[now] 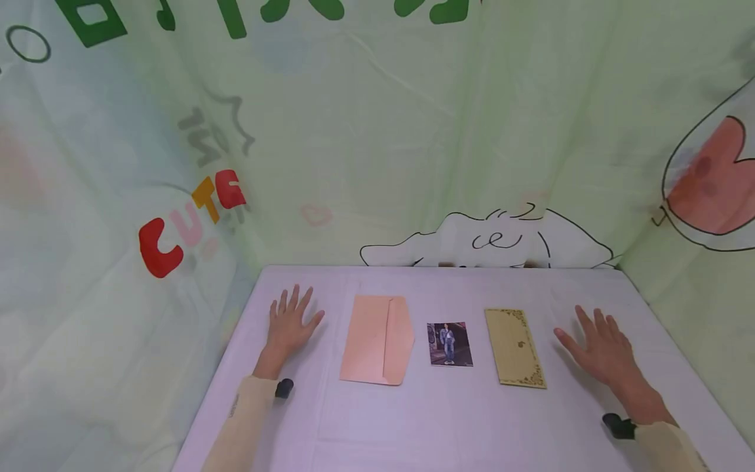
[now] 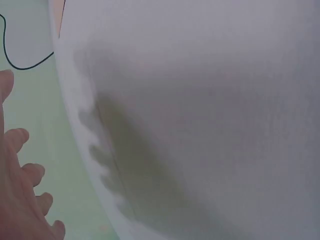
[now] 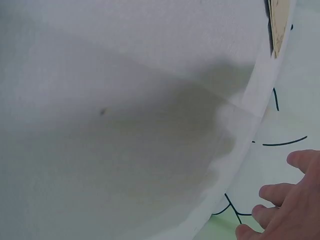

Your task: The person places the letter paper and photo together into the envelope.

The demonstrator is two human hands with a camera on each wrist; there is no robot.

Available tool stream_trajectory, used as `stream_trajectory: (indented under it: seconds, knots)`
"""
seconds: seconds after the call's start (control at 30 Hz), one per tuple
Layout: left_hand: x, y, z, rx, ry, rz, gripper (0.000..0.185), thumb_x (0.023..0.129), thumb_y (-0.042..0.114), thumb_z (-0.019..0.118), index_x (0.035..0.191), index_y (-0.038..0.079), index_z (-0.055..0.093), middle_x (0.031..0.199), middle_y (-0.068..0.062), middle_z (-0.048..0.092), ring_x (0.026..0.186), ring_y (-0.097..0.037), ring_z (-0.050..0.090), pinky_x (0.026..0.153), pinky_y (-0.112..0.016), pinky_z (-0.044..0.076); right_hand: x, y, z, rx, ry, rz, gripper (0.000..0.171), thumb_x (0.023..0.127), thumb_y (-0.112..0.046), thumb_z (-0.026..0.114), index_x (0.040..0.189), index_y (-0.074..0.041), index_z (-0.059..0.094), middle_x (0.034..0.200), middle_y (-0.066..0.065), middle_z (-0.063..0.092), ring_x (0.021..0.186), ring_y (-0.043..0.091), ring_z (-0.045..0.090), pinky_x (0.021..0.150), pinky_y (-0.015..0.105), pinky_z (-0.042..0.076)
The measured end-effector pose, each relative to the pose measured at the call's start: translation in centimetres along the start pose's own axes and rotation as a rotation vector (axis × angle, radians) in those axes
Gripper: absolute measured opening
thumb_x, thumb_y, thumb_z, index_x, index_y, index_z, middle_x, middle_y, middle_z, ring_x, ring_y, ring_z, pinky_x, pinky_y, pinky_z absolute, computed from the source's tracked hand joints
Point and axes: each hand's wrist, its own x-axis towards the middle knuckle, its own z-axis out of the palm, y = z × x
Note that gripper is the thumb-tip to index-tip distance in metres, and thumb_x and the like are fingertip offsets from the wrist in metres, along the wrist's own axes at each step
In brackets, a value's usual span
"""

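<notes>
My left hand point(image 1: 289, 328) is held over the left part of the table with fingers spread, holding nothing. To its right lies a pink envelope point(image 1: 364, 337) with its flap opened out to the right. A small photo point(image 1: 449, 344) of a standing person in blue lies in the middle. Right of that is a tan card or envelope point(image 1: 514, 347) with dark ornate corners; which of the two I cannot tell. My right hand point(image 1: 603, 347), fingers apart and holding nothing, is beside it on the right. Both wrist views show the hands' shadows on the cloth.
A pale cloth covers the table point(image 1: 377, 432). Behind it hangs a light green curtain point(image 1: 377, 144) with printed drawings, and coloured "CUTE" letters point(image 1: 159, 249) show on the left side. A dark wrist device point(image 1: 284, 388) sits on the left wrist, another point(image 1: 619, 426) on the right.
</notes>
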Motion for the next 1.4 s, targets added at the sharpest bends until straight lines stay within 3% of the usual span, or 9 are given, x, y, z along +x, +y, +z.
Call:
stream_trajectory:
  seconds: [0.37,0.83,1.23,1.4]
  knots:
    - [-0.1,1.3,0.1,-0.005,0.006,0.039,0.074,0.098,0.059,0.051,0.158,0.020,0.031,0.165,-0.019,0.026,0.153,-0.045,0.017,0.119,-0.066,0.015,0.0,-2.3,-0.1,0.027,-0.029,-0.010,0.090,0.102,-0.058,0.041,0.157,0.005,0.008,0.156,0.045,0.008,0.145,0.063,0.003,0.106,0.078,0.012]
    - [-0.4,3.1,0.6,0.001,-0.055,0.063,0.075,0.098,0.064,0.045,0.160,0.025,0.026,0.168,-0.011,0.023,0.154,-0.041,0.018,0.121,-0.062,0.016,0.4,-4.9,0.8,0.048,-0.077,-0.043,0.090,0.102,-0.060,0.040,0.157,0.005,0.009,0.157,0.044,0.007,0.146,0.061,0.003,0.109,0.076,0.011]
    - [-0.4,4.6,1.5,-0.022,-0.004,0.133,0.074,0.098,0.059,0.049,0.158,0.019,0.032,0.165,-0.016,0.029,0.151,-0.045,0.025,0.118,-0.063,0.020,0.8,-7.5,1.5,0.095,-0.095,-0.086,0.090,0.101,-0.060,0.044,0.158,0.003,0.015,0.159,0.041,0.008,0.147,0.060,0.005,0.109,0.077,0.011]
    - [-0.7,5.6,1.7,-0.019,-0.042,0.129,0.076,0.098,0.062,0.047,0.159,0.020,0.030,0.166,-0.014,0.026,0.152,-0.043,0.023,0.119,-0.062,0.020,1.0,-8.7,2.6,0.082,-0.121,-0.084,0.091,0.100,-0.063,0.044,0.157,0.004,0.019,0.158,0.041,0.011,0.146,0.060,0.008,0.110,0.076,0.011]
